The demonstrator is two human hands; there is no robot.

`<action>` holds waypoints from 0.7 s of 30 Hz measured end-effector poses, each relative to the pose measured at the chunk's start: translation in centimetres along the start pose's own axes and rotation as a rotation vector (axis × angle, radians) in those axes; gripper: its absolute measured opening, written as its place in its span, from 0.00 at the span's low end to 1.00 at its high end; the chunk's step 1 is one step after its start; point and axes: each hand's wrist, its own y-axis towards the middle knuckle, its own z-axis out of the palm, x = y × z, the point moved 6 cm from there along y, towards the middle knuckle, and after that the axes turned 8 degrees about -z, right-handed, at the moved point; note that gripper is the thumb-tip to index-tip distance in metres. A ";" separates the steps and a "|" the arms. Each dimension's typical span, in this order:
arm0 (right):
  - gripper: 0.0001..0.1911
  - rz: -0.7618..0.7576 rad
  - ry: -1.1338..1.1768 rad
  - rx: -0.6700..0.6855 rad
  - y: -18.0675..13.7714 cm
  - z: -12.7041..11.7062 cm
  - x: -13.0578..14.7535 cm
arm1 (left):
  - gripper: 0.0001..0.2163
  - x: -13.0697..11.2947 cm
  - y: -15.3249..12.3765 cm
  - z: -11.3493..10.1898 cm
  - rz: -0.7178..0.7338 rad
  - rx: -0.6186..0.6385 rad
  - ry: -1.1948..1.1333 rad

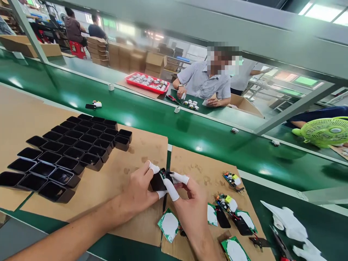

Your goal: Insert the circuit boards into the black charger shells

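Note:
My left hand (139,185) grips a small black plastic case (157,182) from its left side, above the cardboard. My right hand (191,203) is closed at the case's mouth, its fingers on a circuit board (162,173) partly inside. Most of that board is hidden by the case and fingers. White finger cots cover several fingertips on both hands. Below and right of my right hand lie green circuit boards with white pads (169,225), black flat pieces (223,216) on wires, and boards with yellow and white components (227,203).
Black open cases (69,163) stand in rows at left on cardboard (108,192). White cloth scraps (290,224) and pliers (281,243) lie at right. Beyond the green belt (146,117), a co-worker (202,81) handles white parts by a red tray (163,91). A green fan (324,131) stands right.

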 end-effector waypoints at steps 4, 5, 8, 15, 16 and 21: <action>0.13 -0.097 -0.161 0.019 0.0 0.7 0.8 | 0.11 0.2 0.2 0.7 -0.054 0.103 0.120; 0.14 -0.105 -0.185 0.029 0.1 0.9 0.8 | 0.12 0.2 0.3 0.9 -0.068 0.124 0.128; 0.16 -0.083 -0.194 0.061 0.2 1.3 0.2 | 0.14 0.3 0.5 1.2 -0.105 0.145 0.132; 0.11 -0.006 -0.083 0.048 -0.2 1.8 -0.9 | 0.16 0.3 0.8 1.5 -0.161 0.157 0.101; 0.12 -0.008 -0.093 0.044 -0.3 1.8 -0.9 | 0.16 0.2 0.9 1.4 -0.165 0.153 0.092; 0.10 -0.150 -0.269 0.103 -0.6 2.3 -0.2 | 0.21 0.1 1.3 0.6 -0.167 0.140 0.050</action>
